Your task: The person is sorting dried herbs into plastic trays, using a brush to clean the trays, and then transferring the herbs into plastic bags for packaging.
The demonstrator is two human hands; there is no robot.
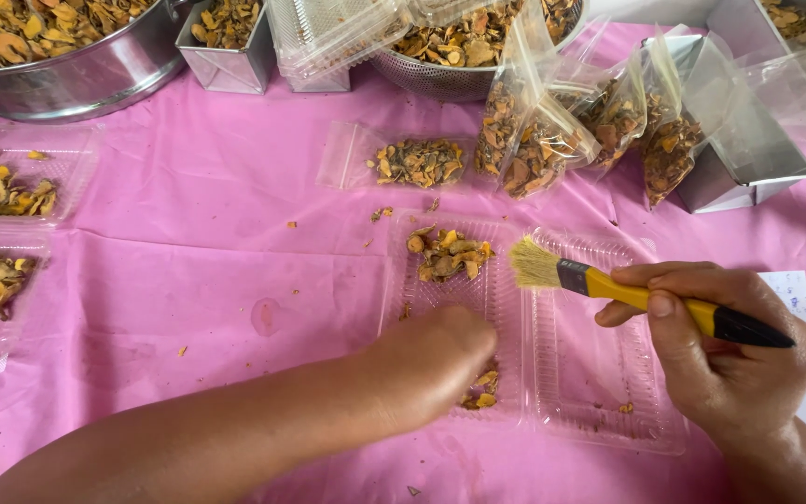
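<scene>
The clear hinged plastic clamshell tray (pixel 599 411) lies open in front of me on the bench, its two halves side by side. The left half holds a small heap of dried yellow-brown root slices (pixel 448 254) at its far end and a few more slices at its near end. My left hand (pixel 440 359) rests curled over that near end, knuckles up, fingers tucked down among the slices; I cannot tell whether it pinches any.

My right hand (pixel 729 350) is closed around the black end of a yellow-handled brush with pale bristles (pixel 641 294). The brush's long axis runs nearly level from right to left, bristles pointing left and hanging over the ridge between the two halves, just right of the far heap. So the heap lies to the left of the bristle tip and slightly beyond it, and beyond my left hand. The right half under the brush is almost bare, with a few crumbs.

Outward, the pink plastic sheet (pixel 198 243) covers the bench. Filled clear pouches of slices (pixel 552 140) lean beyond the tray, and more loaded clear trays (pixel 2 191) sit far left.
</scene>
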